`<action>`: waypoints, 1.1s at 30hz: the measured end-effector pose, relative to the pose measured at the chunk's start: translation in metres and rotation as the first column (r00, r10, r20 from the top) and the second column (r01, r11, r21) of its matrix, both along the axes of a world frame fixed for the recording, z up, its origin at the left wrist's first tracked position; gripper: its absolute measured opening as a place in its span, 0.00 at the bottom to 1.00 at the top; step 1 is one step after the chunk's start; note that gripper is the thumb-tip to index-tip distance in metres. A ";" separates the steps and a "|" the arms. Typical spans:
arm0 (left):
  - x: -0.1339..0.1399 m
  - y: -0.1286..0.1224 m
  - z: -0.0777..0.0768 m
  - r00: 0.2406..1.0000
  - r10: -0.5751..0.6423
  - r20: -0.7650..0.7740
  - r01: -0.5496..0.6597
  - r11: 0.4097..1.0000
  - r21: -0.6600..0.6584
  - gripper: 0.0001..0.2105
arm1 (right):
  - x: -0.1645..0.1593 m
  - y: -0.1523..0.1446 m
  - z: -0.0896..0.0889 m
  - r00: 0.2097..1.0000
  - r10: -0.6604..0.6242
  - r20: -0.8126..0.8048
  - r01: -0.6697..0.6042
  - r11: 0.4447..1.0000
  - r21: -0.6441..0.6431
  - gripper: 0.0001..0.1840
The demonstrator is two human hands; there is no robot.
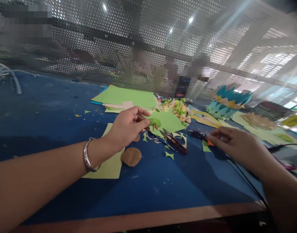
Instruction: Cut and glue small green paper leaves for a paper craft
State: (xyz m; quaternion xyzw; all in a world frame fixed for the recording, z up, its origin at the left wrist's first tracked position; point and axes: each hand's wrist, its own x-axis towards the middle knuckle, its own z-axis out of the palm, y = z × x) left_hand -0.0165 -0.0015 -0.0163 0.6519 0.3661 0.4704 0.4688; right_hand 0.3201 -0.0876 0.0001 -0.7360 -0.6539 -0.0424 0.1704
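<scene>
My left hand (pixel 129 126) pinches a small green paper piece (pixel 155 122) with pinkish bits under it, between thumb and fingertips. At the right, my right hand (pixel 238 145) is closed on the back of a dark glue gun (pixel 198 134) with an orange trigger (pixel 212 140); its nozzle points left and a black cord (pixel 247 181) trails toward the table's front edge. Between the hands lie thread snips (pixel 175 141) with a dark red handle. Below my left hand, a round brown paper disc (pixel 132 157) overlaps a pale yellow-green sheet (pixel 109 166).
Stacked green sheets (pixel 131 97) lie at the back, beside a heap of curled paper pieces (pixel 177 108). A teal zigzag paper crown (pixel 228 102) stands at the back right. Green scraps (pixel 170 155) dot the blue table (pixel 148 197). A perforated metal screen (pixel 102 42) rises behind.
</scene>
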 end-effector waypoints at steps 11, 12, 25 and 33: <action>-0.002 0.000 0.002 0.998 0.024 0.065 -0.022 0.999 -0.029 0.11 | 0.047 -0.001 -0.034 0.932 -0.085 -0.351 0.068 0.996 -0.061 0.14; -0.002 0.000 0.002 0.998 0.026 0.062 -0.024 0.999 -0.026 0.11 | 0.044 -0.001 -0.032 0.887 -0.094 -0.452 0.078 0.995 -0.055 0.13; -0.005 0.001 -0.005 0.998 -0.028 0.057 0.029 0.999 -0.025 0.11 | 0.002 -0.026 -0.009 0.113 0.030 -0.993 -0.136 0.991 0.014 0.14; -0.004 -0.002 -0.004 0.995 -0.100 0.026 0.102 0.987 -0.122 0.12 | -0.040 -0.030 -0.001 0.029 0.125 -0.992 -0.164 0.979 0.119 0.13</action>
